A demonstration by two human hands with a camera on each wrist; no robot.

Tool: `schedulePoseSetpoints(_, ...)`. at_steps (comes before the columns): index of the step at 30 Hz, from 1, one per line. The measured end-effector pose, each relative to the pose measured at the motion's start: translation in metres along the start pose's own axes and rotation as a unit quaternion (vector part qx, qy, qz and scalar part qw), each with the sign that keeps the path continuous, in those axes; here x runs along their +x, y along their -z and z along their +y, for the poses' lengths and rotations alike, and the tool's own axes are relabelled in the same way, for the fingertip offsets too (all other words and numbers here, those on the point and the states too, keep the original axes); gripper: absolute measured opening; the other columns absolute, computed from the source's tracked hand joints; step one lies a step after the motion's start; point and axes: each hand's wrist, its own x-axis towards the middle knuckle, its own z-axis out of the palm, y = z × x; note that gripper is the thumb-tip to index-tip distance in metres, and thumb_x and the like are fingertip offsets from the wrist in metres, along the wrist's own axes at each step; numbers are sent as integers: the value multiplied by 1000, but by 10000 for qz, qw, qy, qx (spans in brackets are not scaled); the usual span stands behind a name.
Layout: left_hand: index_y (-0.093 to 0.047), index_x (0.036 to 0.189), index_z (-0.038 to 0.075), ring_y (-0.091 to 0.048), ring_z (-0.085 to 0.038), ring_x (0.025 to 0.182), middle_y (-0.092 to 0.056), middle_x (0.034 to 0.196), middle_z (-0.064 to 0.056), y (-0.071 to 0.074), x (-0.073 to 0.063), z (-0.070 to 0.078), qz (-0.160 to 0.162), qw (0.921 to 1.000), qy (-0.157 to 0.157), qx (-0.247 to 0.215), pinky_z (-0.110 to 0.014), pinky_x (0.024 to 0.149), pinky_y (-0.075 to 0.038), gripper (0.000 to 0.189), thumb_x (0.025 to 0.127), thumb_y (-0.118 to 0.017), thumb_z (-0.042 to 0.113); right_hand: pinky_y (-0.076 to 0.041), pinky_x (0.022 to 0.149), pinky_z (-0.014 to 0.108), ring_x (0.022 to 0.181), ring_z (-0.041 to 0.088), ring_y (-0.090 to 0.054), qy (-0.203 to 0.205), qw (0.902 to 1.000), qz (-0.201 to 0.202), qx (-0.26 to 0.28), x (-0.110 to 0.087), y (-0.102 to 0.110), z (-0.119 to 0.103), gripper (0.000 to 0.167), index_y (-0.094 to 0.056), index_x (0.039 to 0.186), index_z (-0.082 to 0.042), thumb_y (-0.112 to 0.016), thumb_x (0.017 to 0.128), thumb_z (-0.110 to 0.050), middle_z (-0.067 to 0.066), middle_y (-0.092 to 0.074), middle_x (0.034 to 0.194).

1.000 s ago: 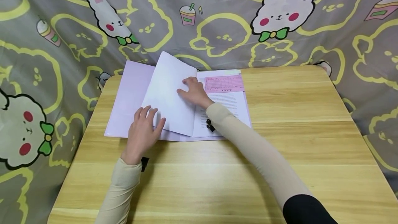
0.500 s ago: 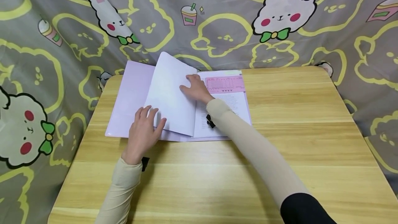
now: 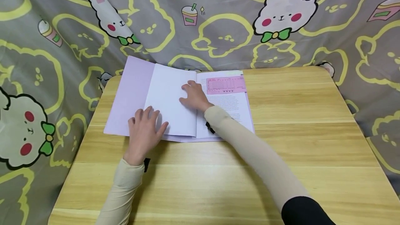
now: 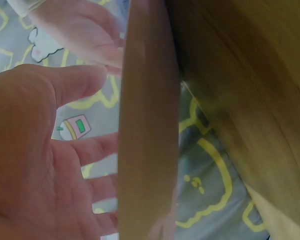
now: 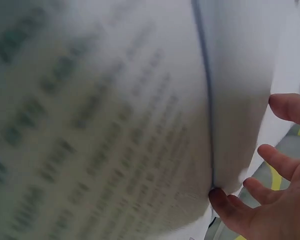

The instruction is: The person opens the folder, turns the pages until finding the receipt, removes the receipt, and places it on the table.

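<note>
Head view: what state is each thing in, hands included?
Lilac cover: open, spread to both sides.
White page: on the left side, blank face up.
Printed page: text up, partly hidden.
Pink slip: across the printed page's upper part.
Left hand: fingers spread.
Right hand: fingers apart, at the white page.

A book with a pale lilac cover [image 3: 126, 94] lay spread open by the far edge of the wooden desk [image 3: 297, 155], left of that edge's middle, the far left corner of its cover showing above the desk's edge. On its left side, a smooth, blank white page [image 3: 168, 93] covered the part of the lilac cover nearest the spine. On the right lay a white printed page [image 3: 226, 101] with rows of small dark text, a pink gridded slip [image 3: 225, 84] across its far part reaching the right margin, and a pale green strip [image 3: 235, 73] at its far right corner.
</note>
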Motion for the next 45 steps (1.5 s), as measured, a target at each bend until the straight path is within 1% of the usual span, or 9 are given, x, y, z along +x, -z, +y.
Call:
schedulePoseSetpoints(4,-64,131,5,-38,-49,136,-52,147,-24,-2,1,2,-289,9994,-110,143,-69,102,-33,58,93,-70,47,-31,121,46,149,39,-31,22,9998,-14,-215,-4,-5,0,53,-57,143,-11,-69,96,-33,16,-35,162)
schedulePoseSetpoints(7,-62,135,5,-34,-50,141,-50,149,-24,-5,2,4,-551,9981,-158,232,-74,109,-25,64,92,-71,51,-31,121,46,148,39,-32,5,9993,63,-359,-7,-9,0,53,-58,142,-11,-70,96,-34,17,-35,162)
schedulePoseSetpoints(11,-60,140,6,-33,-52,144,-47,153,-23,-9,2,6,-888,9953,-172,343,-79,112,-17,69,90,-72,54,-33,120,47,147,38,-33,-88,9987,80,-501,-14,-12,0,55,-58,143,-11,-70,96,-36,17,-34,162)
schedulePoseSetpoints(14,-59,141,6,-33,-52,144,-45,154,-24,-10,2,6,-1045,9934,-155,436,-79,112,-16,70,90,-73,52,-36,118,46,146,38,-34,-135,9985,-27,-521,-22,-11,-1,56,-56,144,-11,-69,96,-37,16,-33,163)
schedulePoseSetpoints(20,-60,140,7,-33,-53,144,-44,155,-25,-10,1,5,-1130,9920,-144,548,-79,112,-18,68,89,-75,51,-46,108,48,141,35,-39,-125,9993,-256,-230,-37,-3,1,58,-52,148,-10,-67,97,-36,14,-34,161)
schedulePoseSetpoints(25,-60,140,7,-33,-54,143,-44,155,-25,-11,0,4,-1184,9913,-129,552,-79,111,-20,68,89,-75,51,-44,111,47,137,33,-44,-103,9993,-342,-140,-47,7,10,58,-51,147,-8,-66,98,-34,15,-43,153)
schedulePoseSetpoints(36,-58,141,8,-31,-55,145,-41,157,-25,-12,-3,1,-1284,9909,-47,403,-79,110,-20,67,91,-73,50,-43,110,46,128,33,-53,-111,9998,-117,90,-63,34,46,53,-53,143,-6,-64,98,-32,18,-50,143)
schedulePoseSetpoints(40,-58,141,7,-31,-55,144,-41,156,-26,-12,-3,1,-1271,9912,-63,354,-79,110,-21,67,91,-73,50,-46,106,46,120,30,-57,-129,9997,-60,184,-68,46,60,52,-53,143,-5,-64,99,-31,16,-55,135)
schedulePoseSetpoints(45,-57,141,6,-31,-55,144,-41,156,-26,-14,-3,2,-1290,9911,-92,306,-80,110,-20,68,91,-73,49,-48,100,45,112,28,-59,-337,9981,78,517,-73,61,79,49,-55,140,-3,-63,100,-30,13,-61,124)
